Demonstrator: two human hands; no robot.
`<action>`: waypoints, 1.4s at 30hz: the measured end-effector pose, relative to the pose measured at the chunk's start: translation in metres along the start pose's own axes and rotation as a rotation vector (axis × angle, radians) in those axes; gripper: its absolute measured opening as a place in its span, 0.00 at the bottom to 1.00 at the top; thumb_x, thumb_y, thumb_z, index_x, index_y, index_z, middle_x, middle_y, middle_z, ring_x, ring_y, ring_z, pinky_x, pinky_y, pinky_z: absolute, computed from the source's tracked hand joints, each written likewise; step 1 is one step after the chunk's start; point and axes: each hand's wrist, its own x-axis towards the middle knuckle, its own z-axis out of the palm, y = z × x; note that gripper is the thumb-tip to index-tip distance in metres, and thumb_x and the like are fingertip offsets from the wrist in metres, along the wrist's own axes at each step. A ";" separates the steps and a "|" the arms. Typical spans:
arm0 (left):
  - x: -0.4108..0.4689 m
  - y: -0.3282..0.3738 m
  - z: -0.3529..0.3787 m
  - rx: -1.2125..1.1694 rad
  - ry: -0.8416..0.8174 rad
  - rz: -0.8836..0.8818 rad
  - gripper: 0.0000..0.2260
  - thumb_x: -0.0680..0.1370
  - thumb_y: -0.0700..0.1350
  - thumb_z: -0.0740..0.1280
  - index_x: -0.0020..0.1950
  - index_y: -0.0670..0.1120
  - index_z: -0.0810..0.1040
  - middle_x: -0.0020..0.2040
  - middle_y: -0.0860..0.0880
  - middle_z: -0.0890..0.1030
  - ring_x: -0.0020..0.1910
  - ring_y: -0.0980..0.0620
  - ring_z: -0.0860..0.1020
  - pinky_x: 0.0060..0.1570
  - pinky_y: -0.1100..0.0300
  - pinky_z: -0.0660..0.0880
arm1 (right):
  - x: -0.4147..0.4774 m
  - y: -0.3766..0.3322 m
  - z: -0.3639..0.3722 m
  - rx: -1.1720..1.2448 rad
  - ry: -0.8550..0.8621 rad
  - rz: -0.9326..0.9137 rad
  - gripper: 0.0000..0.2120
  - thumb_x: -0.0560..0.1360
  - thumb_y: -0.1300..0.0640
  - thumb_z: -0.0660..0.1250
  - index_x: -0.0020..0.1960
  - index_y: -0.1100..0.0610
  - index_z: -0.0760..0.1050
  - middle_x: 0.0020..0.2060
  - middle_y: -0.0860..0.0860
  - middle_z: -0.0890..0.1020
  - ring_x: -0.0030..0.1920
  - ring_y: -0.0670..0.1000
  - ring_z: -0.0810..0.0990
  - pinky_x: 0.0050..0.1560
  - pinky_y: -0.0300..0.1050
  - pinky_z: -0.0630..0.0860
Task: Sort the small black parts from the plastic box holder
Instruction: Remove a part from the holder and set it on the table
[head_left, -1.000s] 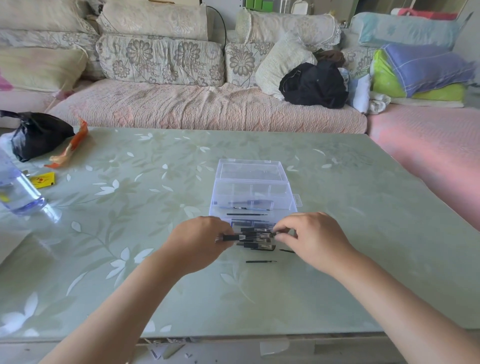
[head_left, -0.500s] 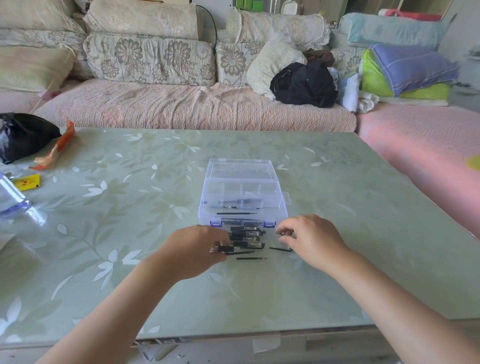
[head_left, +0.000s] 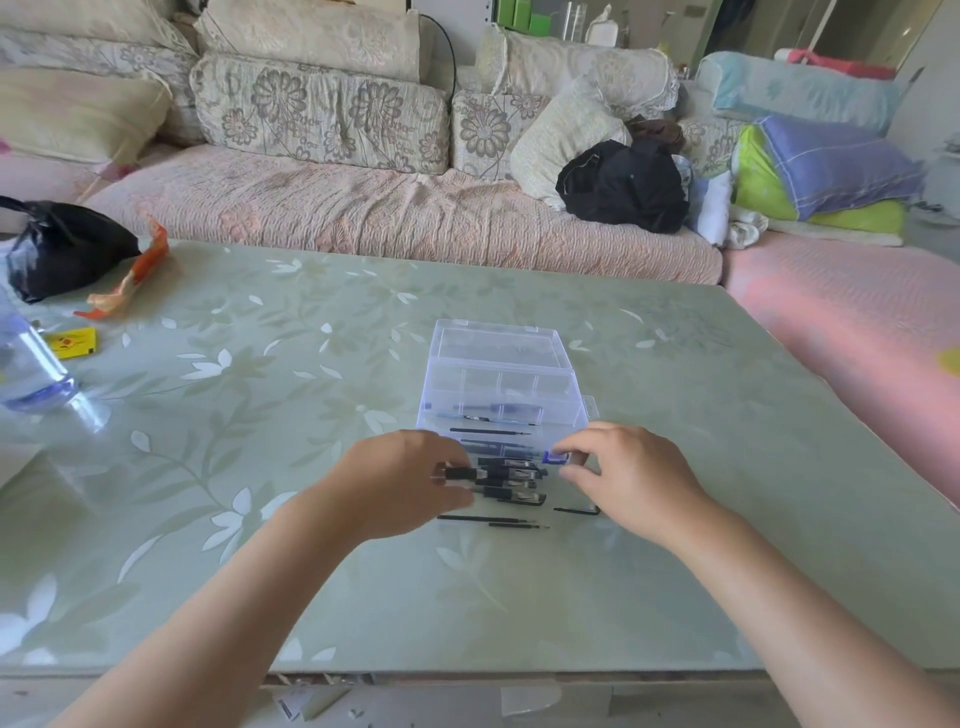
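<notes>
A clear plastic compartment box (head_left: 501, 384) lies open on the green table (head_left: 311, 415), with a few thin black rods and a dark pen inside its near compartments. Just in front of it lies a small pile of black pen-like parts (head_left: 511, 480). My left hand (head_left: 400, 483) pinches the left end of one black part from that pile. My right hand (head_left: 628, 478) hovers at the pile's right side with curled fingers near the box's blue latch (head_left: 555, 457) and holds nothing that I can see. Thin black rods (head_left: 488, 520) lie closer to me on the table.
At the far left stand a clear water bottle (head_left: 26, 364), a black plastic bag (head_left: 62, 249), an orange wrapper (head_left: 130, 280) and a yellow packet (head_left: 70, 343). A sofa with cushions and a black bag (head_left: 623, 187) runs behind the table.
My right hand has lifted from the rod on the table toward the box's front edge. My left hand keeps its pinch on a black part at the pile. The camera has shifted slightly.
</notes>
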 end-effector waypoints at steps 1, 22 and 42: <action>0.000 -0.001 -0.003 -0.032 0.012 -0.014 0.09 0.76 0.59 0.65 0.55 0.61 0.78 0.48 0.58 0.79 0.40 0.60 0.74 0.40 0.64 0.70 | 0.003 -0.005 -0.003 0.019 0.036 -0.002 0.09 0.77 0.49 0.65 0.56 0.41 0.79 0.46 0.38 0.79 0.37 0.39 0.71 0.41 0.41 0.68; -0.008 -0.035 -0.028 -0.080 0.039 -0.056 0.07 0.80 0.51 0.62 0.53 0.57 0.79 0.47 0.56 0.81 0.40 0.54 0.75 0.39 0.61 0.71 | 0.108 -0.062 0.010 -0.518 -0.272 -0.185 0.09 0.68 0.61 0.67 0.42 0.50 0.83 0.39 0.46 0.84 0.45 0.52 0.81 0.37 0.41 0.73; 0.000 -0.011 -0.012 -0.171 0.007 -0.074 0.13 0.81 0.46 0.54 0.53 0.59 0.77 0.45 0.58 0.79 0.40 0.57 0.75 0.39 0.62 0.70 | 0.014 -0.016 -0.017 -0.054 0.025 -0.050 0.05 0.77 0.48 0.66 0.49 0.41 0.79 0.47 0.35 0.82 0.48 0.44 0.78 0.42 0.41 0.71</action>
